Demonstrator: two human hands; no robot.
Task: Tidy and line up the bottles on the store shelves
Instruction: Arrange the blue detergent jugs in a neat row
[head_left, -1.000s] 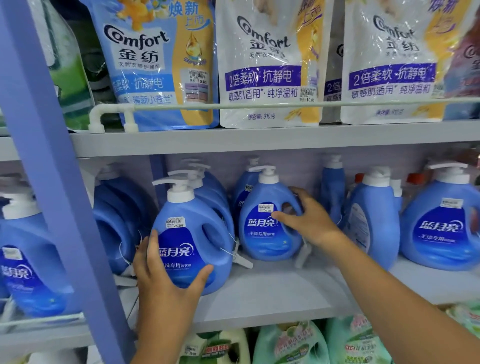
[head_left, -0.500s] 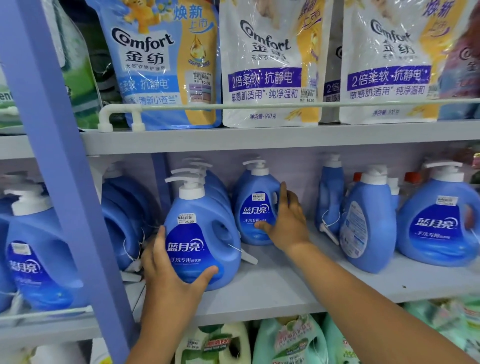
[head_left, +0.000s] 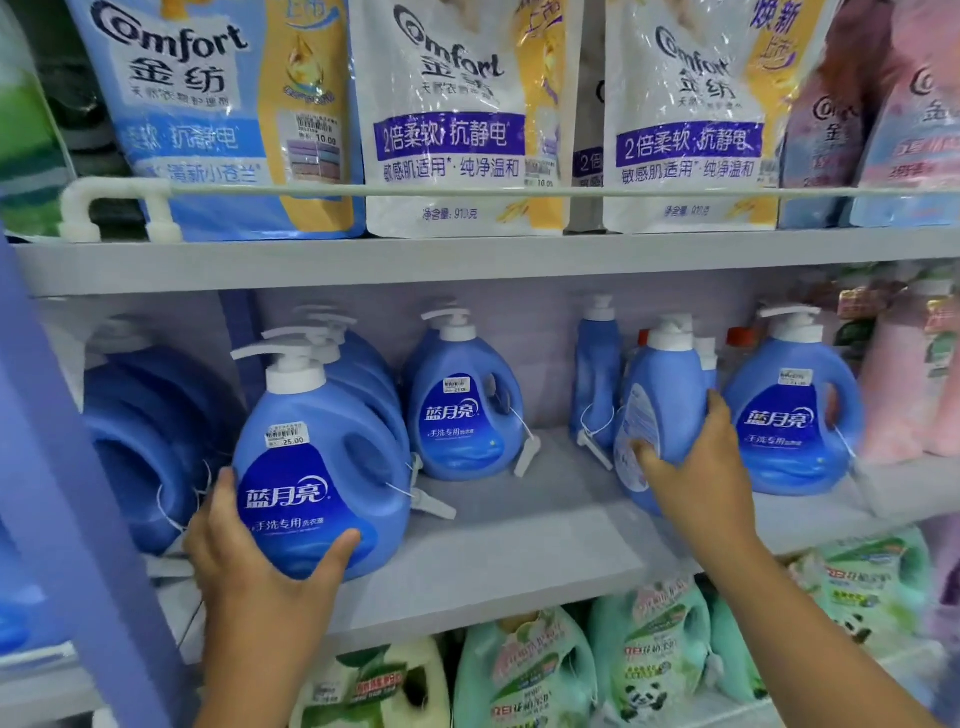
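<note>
Blue pump bottles of laundry liquid stand on the grey middle shelf (head_left: 519, 561). My left hand (head_left: 260, 561) grips the base of the front left bottle (head_left: 317, 457), thumb on its label, with more bottles lined up behind it. A second bottle (head_left: 462, 410) stands alone further back in the middle. My right hand (head_left: 696, 467) holds a bottle turned sideways (head_left: 660, 395), fingers round its right edge and thumb on its back label. Another front-facing bottle (head_left: 789, 415) stands just right of it, and a slim blue bottle (head_left: 597, 374) stands behind.
A purple upright post (head_left: 57, 467) borders the left. Large blue jugs (head_left: 150, 441) lie on their sides at the left. Softener pouches (head_left: 457, 114) fill the upper shelf behind a white rail. Green and cream bottles (head_left: 530, 670) sit below; pink bottles (head_left: 904, 374) stand at right.
My right hand let go of the middle bottle, left set back on the shelf, and moved right onto the sideways bottle. My left hand stayed on the front left bottle.
</note>
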